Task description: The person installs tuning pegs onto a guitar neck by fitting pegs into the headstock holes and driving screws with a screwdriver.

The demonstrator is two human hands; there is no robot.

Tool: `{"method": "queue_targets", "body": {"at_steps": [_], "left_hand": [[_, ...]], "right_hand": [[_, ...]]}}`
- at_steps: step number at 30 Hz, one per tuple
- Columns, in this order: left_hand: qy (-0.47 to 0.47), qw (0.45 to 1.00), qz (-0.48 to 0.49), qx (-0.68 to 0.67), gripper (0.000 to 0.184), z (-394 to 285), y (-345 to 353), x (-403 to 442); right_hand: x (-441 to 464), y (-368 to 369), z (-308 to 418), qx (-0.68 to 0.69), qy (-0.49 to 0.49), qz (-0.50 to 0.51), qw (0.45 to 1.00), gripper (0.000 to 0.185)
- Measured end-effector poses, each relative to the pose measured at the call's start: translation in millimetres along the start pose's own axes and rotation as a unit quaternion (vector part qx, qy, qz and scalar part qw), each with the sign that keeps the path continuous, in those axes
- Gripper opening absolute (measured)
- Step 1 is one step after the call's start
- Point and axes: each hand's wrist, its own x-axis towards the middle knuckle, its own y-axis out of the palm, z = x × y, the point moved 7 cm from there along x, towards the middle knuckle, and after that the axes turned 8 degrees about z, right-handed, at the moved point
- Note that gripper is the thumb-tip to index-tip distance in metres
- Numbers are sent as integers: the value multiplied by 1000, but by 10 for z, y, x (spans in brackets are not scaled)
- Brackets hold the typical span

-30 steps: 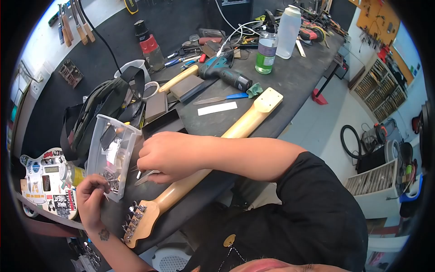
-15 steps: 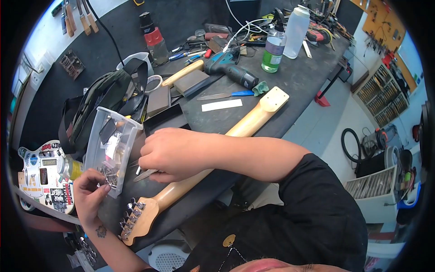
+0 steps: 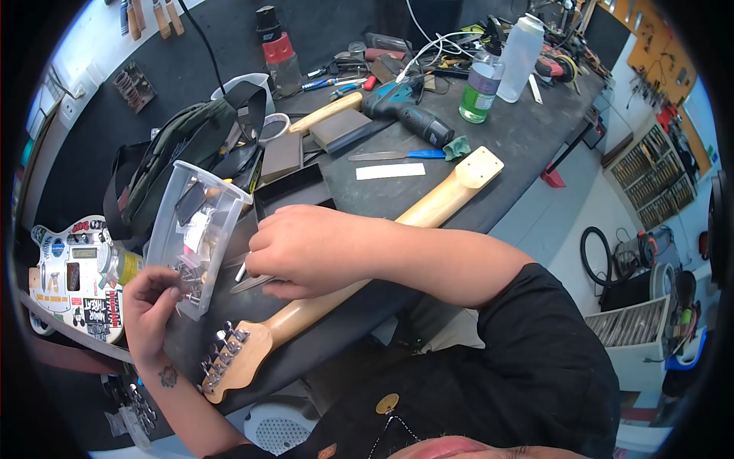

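Note:
My left hand point(image 3: 151, 310) is at the lower edge of a clear plastic bin point(image 3: 165, 210), thumb and fingers pinched together. A tiny pale bit shows at the fingertips, too small to name. Small metal hardware point(image 3: 189, 284) and plastic bags point(image 3: 200, 229) lie in the bin. My right hand point(image 3: 302, 249) is closed above a guitar neck point(image 3: 306, 312), its fingers curled downward. A thin metal piece point(image 3: 248, 285) and a short white stick point(image 3: 241, 271) show by its fingertips; whether it grips them is hidden. The neck lies face down, its tuners point(image 3: 222, 353) toward me.
Beyond my right hand lie a black tray point(image 3: 306, 183), a white strip point(image 3: 390, 171), a blue-handled file point(image 3: 397, 154) and a cordless drill point(image 3: 409, 115). Bottles point(image 3: 482, 92) stand farther back. A stickered guitar body point(image 3: 76, 268) and jar point(image 3: 128, 266) are at left.
The view has shifted slightly, so the bench things appear farther right. Both hands keep nearly the same pose; a small pale bit now shows under my left fingertips.

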Motion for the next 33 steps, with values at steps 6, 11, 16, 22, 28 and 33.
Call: {"method": "queue_targets", "body": {"at_steps": [6,11,16,22,28,33], "left_hand": [[-2,1000,10,4,25,46,-76,-25],[8,1000,14,17,27,65,-111,-25],[13,1000,-8,-10,25,-9,-20,-5],[52,998,-12,-21,25,-24,-61,25],[23,999,-34,-17,34,-67,-48,-21],[43,998,-44,5,39,-61,-107,-48]], "right_hand": [[6,12,-14,0,1,8,1000,21],[13,20,-19,-3,5,14,1000,22],[21,24,-21,-3,8,19,1000,23],[19,55,-40,3,5,14,1000,23],[30,74,-28,4,8,26,1000,25],[37,77,-50,-3,14,11,1000,24]]}}
